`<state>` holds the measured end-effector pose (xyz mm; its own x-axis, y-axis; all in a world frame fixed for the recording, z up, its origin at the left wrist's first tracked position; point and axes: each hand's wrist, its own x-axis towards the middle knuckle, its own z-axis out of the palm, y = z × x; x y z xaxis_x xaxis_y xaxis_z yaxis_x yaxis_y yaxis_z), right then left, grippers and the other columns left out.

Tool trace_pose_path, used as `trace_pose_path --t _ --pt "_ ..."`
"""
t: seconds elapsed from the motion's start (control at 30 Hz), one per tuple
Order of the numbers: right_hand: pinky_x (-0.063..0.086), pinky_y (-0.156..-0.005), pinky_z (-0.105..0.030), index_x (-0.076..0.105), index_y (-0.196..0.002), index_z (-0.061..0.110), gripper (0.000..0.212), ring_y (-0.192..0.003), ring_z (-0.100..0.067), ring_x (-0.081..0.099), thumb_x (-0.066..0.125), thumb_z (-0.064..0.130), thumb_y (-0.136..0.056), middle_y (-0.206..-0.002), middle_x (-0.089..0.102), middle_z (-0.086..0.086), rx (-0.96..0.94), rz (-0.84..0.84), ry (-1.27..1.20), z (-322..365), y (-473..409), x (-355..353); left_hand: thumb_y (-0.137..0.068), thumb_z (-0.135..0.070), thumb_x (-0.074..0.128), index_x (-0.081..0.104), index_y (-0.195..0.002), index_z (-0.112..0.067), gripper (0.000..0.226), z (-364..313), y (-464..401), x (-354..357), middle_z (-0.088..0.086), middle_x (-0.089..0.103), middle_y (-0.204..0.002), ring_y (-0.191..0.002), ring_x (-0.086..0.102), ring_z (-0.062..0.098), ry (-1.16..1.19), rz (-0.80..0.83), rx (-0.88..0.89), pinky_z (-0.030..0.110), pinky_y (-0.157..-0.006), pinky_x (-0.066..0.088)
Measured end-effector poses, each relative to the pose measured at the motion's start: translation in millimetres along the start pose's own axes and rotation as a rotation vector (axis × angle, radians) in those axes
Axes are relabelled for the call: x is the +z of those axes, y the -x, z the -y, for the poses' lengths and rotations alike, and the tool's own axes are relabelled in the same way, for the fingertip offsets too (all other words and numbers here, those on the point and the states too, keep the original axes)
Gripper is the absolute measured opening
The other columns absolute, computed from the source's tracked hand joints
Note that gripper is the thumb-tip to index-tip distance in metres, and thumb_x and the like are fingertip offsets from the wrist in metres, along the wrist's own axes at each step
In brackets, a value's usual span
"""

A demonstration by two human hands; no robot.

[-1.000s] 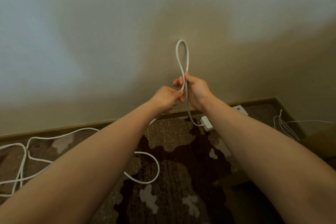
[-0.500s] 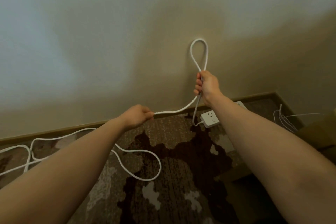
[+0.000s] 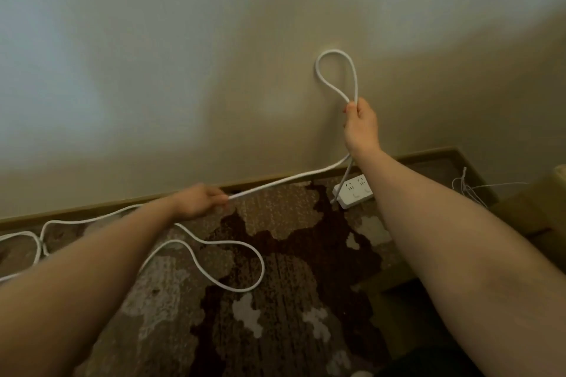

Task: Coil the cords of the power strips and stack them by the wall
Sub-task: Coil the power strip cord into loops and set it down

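A person's right hand (image 3: 360, 124), raised at the right of centre in front of the wall (image 3: 183, 55), is clenched around a white cord (image 3: 294, 177), its grip closed on the base of a single teardrop-shaped loop that stands up above the fist. Below the fist, two strands drop away: one runs down to a white power strip (image 3: 355, 191) lying on the rug (image 3: 275, 300) close to the baseboard (image 3: 92, 211), partly hidden behind the right forearm, with its sockets facing up; the other stretches in a nearly straight line down and left to the left hand (image 3: 200, 201). That hand, held low at the left of centre and somewhat blurred, pinches the cord between its fingertips, well apart from the right hand. Past the left hand, the rest of the cord trails onto the patterned brown-and-beige rug, curling into one wide loose loop at the centre of the frame and then snaking off along the baseboard to the left edge. At the far right, by the corner of the room, a bundle of thin white wires (image 3: 468, 190) lies on the floor. Both bare forearms reach in from the lower corners of the frame.
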<state>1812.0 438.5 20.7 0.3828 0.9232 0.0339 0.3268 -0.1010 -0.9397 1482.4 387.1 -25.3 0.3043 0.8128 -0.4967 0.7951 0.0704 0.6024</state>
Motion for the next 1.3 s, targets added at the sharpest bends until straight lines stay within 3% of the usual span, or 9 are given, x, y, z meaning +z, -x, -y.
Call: trace_pose_path --t 0.13,0.27,0.5,0.6,0.7,0.87,1.0,1.17,1.3 --pt "0.041 -0.069 -0.033 0.055 -0.098 0.014 0.025 -0.075 -0.016 0.048 0.036 0.028 -0.105 -0.084 0.052 -0.003 -0.011 -0.036 0.016 -4.7 -6.6 -3.9 -0.094 -0.024 0.054 0.065 -0.074 -0.015 0.025 42.3 27.3 -28.4 0.004 0.054 -0.063 -0.062 0.047 0.018 -0.035 -0.077 -0.072 0.026 -0.057 0.035" --pt "0.042 -0.070 -0.035 0.058 -0.104 0.009 0.030 -0.076 -0.016 0.049 0.036 0.030 -0.105 -0.085 0.055 -0.002 -0.099 0.036 0.112 -4.9 -4.9 3.3 -0.092 -0.026 0.059 0.066 -0.074 -0.020 0.021 26.6 31.0 -33.6 0.003 0.062 -0.073 -0.070 0.053 0.012 -0.134 -0.124 -0.040 0.025 -0.065 0.037" --pt "0.038 -0.045 -0.016 0.055 -0.099 0.011 0.025 -0.046 0.000 0.046 0.037 0.028 -0.105 -0.066 0.054 0.000 -0.167 0.281 0.141 3.3 12.5 20.5 -0.092 -0.028 0.057 0.072 -0.086 -0.017 0.020 -94.8 8.6 1.3 0.003 0.069 -0.086 -0.076 0.057 0.013 -0.180 -0.160 0.375 0.026 -0.067 0.039" --pt "0.036 -0.039 -0.021 0.054 -0.097 0.013 0.022 -0.042 -0.008 0.045 0.037 0.025 -0.105 -0.061 0.055 -0.003 -0.113 0.353 0.148 -3.9 13.6 19.5 -0.090 -0.037 0.054 0.070 -0.084 -0.023 0.022 -150.9 -2.3 21.5 -0.005 0.065 -0.076 -0.072 0.057 0.014 -0.253 -0.204 0.521 0.030 -0.063 0.041" --pt "0.036 -0.042 -0.021 0.055 -0.091 0.016 0.023 -0.046 -0.009 0.045 0.038 0.025 -0.104 -0.062 0.053 -0.002 -0.066 0.312 0.151 -12.1 9.0 12.5 -0.091 -0.040 0.053 0.070 -0.093 -0.025 0.023 -150.3 -13.1 35.7 -0.003 0.064 -0.080 -0.076 0.058 0.018 -0.331 -0.191 0.419 0.031 -0.063 0.041" --pt "0.039 -0.061 -0.033 0.057 -0.094 0.014 0.025 -0.065 -0.019 0.049 0.038 0.028 -0.103 -0.070 0.053 -0.002 -0.106 0.203 0.193 -15.8 -0.4 10.9 -0.097 -0.026 0.047 0.067 -0.106 -0.013 0.025 -65.7 -12.7 30.0 0.012 0.066 -0.106 -0.099 0.059 0.030 -0.428 0.042 0.070 0.027 -0.074 0.037" --pt "0.039 -0.064 -0.036 0.058 -0.099 0.010 0.028 -0.071 -0.024 0.049 0.037 0.029 -0.104 -0.076 0.053 -0.006 -0.172 0.197 0.237 -17.5 3.1 10.3 -0.093 -0.032 0.056 0.072 -0.103 -0.012 0.028 -13.4 2.9 0.1 0.005 0.062 -0.075 -0.068 0.055 0.018 -0.260 -0.010 -0.120 0.026 -0.066 0.037" --pt "0.039 -0.059 -0.031 0.053 -0.094 0.015 0.024 -0.061 -0.017 0.051 0.035 0.027 -0.105 -0.071 0.058 -0.004 -0.165 0.365 0.247 -10.9 16.4 23.2 -0.087 -0.036 0.064 0.074 -0.082 -0.019 0.021 -55.0 -1.3 3.2 0.000 0.068 -0.074 -0.073 0.058 0.015 -0.117 -0.162 0.110 0.027 -0.065 0.040" --pt "0.045 -0.041 -0.026 0.048 -0.096 0.014 0.022 -0.047 -0.019 0.059 0.032 0.026 -0.106 -0.072 0.065 -0.009 0.041 0.531 0.109 -8.0 27.9 33.6 -0.085 -0.039 0.063 0.071 -0.076 -0.024 0.020 -116.5 -15.6 24.4 -0.007 0.064 -0.069 -0.066 0.056 0.011 -0.123 -0.288 0.235 0.025 -0.057 0.037"
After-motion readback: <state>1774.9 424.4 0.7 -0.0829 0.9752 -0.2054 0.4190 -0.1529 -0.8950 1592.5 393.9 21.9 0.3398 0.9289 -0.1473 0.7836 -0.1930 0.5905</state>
